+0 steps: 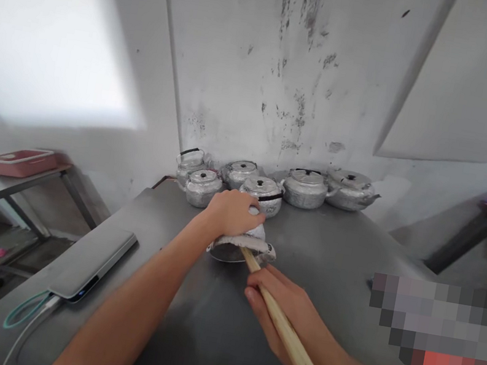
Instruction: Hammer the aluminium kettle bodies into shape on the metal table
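My left hand [233, 213] is wrapped over the top of a small silvery metal vessel [256, 232], most of it hidden behind the fingers. It seems tipped so that its dark opening faces me. A pale, rough band that may be cloth [233, 241] runs along the near side. In my right hand [276, 309] is a long pale wooden stick [292, 340], gripped near its far end. The tip of the stick reaches into or under the pale band; which of these I cannot tell. Just behind my left hand stands a kettle [264, 195] with a black handle.
Several dented aluminium kettles [305, 190] line the back of the grey table [199, 337] by the stained wall. A power bank [94, 263] with a cable lies at the left. Further left, a red tray [22, 163] rests on another table. At the right is a blurred-out area.
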`<state>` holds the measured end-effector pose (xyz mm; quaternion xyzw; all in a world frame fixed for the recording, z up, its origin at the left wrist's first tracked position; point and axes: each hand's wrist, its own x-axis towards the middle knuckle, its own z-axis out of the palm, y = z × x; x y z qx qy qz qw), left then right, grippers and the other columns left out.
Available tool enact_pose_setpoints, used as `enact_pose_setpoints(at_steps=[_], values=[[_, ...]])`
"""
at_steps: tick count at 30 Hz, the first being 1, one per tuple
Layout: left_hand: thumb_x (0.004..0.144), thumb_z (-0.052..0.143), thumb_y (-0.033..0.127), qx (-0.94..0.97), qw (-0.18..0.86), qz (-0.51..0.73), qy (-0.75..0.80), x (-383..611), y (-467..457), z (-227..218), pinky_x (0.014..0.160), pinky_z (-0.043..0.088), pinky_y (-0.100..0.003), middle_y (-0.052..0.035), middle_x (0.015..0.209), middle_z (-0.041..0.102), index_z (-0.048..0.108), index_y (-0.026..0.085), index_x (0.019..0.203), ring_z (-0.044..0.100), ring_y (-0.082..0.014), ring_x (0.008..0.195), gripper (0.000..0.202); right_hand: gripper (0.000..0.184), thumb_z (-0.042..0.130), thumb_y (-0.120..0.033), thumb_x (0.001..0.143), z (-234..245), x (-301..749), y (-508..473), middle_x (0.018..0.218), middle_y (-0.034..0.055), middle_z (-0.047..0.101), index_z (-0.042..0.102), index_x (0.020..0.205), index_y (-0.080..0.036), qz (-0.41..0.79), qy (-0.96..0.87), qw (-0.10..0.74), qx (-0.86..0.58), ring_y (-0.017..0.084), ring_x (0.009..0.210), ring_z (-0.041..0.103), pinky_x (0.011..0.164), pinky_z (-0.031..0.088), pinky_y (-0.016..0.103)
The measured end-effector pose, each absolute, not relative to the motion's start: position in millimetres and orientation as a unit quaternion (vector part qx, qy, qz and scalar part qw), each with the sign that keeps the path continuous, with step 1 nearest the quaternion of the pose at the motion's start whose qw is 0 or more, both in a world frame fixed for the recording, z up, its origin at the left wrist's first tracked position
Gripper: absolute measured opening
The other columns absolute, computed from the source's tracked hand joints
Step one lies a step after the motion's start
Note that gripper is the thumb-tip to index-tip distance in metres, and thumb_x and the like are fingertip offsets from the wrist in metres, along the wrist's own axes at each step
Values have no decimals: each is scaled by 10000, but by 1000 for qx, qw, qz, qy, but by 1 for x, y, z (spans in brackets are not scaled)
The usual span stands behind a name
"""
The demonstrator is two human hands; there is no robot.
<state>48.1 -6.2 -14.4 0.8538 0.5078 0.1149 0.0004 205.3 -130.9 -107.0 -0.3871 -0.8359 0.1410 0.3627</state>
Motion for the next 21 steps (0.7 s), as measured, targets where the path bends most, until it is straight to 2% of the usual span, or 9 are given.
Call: enact_pose_setpoints(at_steps=[21], values=[[914, 502, 522, 856, -3, 119, 504, 47, -5, -16, 942, 526, -426, -58, 1125, 766, 769, 308, 1154, 685, -328, 1075, 417, 156, 432, -228, 1025, -100, 203, -133, 839, 5, 599, 559, 934, -234, 152, -837, 350, -392, 132, 676, 580, 642, 457, 249]])
